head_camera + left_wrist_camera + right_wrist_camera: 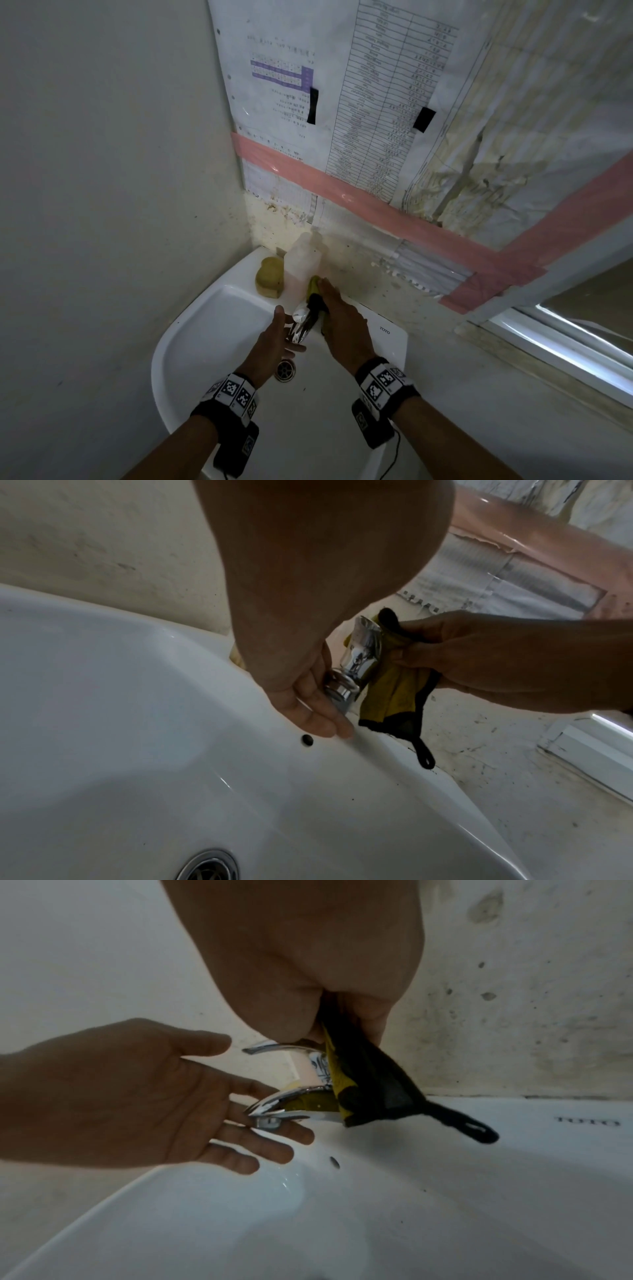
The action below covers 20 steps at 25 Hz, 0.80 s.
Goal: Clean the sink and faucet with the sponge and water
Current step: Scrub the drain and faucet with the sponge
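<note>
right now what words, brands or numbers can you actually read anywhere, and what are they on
"TOTO": printed on the white sink ledge, right of the faucet; in the right wrist view it is blurred.
Printed sheets taped to the wall: tables and lines of text, too small and blurred to read.
Square black-and-white marker patterns on the wristbands: codes, not readable text.
Translucent bottle: no label visible.

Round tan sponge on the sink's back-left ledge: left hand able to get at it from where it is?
Probably yes. The left hand is open under the chrome faucet spout, holding nothing. The round tan sponge sits uncovered beside the translucent plastic bottle, with bare rim between.
</note>
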Motion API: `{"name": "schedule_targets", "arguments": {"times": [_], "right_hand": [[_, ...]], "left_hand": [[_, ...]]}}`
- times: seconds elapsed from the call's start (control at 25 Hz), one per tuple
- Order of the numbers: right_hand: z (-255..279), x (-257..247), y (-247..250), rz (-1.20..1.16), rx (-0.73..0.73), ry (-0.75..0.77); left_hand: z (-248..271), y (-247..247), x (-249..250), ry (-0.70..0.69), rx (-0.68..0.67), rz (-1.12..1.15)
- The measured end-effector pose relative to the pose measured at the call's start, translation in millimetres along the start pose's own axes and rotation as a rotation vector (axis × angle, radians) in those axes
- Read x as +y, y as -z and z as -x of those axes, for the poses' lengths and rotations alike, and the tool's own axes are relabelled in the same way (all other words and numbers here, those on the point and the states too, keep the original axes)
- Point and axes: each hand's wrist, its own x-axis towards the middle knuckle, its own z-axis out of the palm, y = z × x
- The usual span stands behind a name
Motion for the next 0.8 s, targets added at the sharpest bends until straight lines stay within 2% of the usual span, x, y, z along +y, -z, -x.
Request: {"name": "schedule_targets", "arguments": {"times": [0.12,0.24,0.32,0.44,0.64,0.72,0.8], "right_hand": [[16.9,-11.7,-1.4,0.08,0.029,0.167],[32.3,-23.6,-10.0,0.139,-0.029,0.301],[38.2,-24.4,-14.2,0.112,-0.072,0.338],[39.1,-17.4,-10.9,0.068,-0.119,0.237],[5.6,-3.0,-11.7,-0.157,0.035,-0.045],[-8.4,-2.0,-8.8,-0.17,0.025,-0.163],[-11.2,-6.4,-6.1,-0.14,0.005,-0.21]], "left_hand": [[3.3,-0.7,3.4,-0.006,-0.005,-0.015],[5.7,-0.6,5.0,-0.021,-0.031,-0.071],[7.9,0.5,6.6,-0.017,-0.02,-0.077],[7.4,0.0,7.5,-0.012,-0.022,-0.08],[3.0,-0.3,9.1,-0.002,-0.019,-0.091],[1.3,0.7,10.9,-0.026,-0.05,-0.124],[-1.6,2.1,10.7,-0.035,-0.07,-0.145]]}}
